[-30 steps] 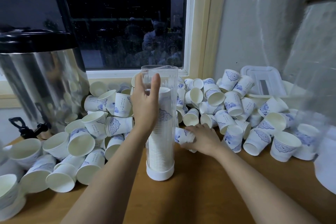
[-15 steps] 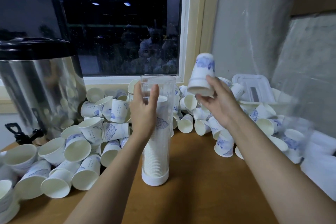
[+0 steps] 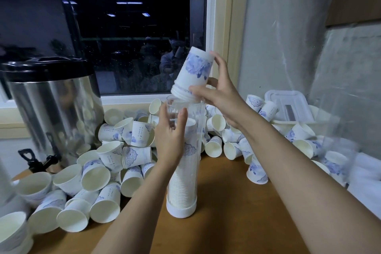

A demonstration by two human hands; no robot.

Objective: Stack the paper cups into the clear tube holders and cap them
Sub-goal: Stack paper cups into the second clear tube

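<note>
Tabletop (image 3: 237, 222): cups (image 3: 193, 74) between right fingers (image 3: 221, 64)

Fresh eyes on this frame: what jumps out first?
The right hand holds a short nest of upside-down cups at the open mouth of the clear tube, which the left hand grips near its top. The tube stands upright on the wooden table, mostly full of stacked cups. Loose cups lie heaped on both sides of it, and a steel urn stands at far left.
</note>
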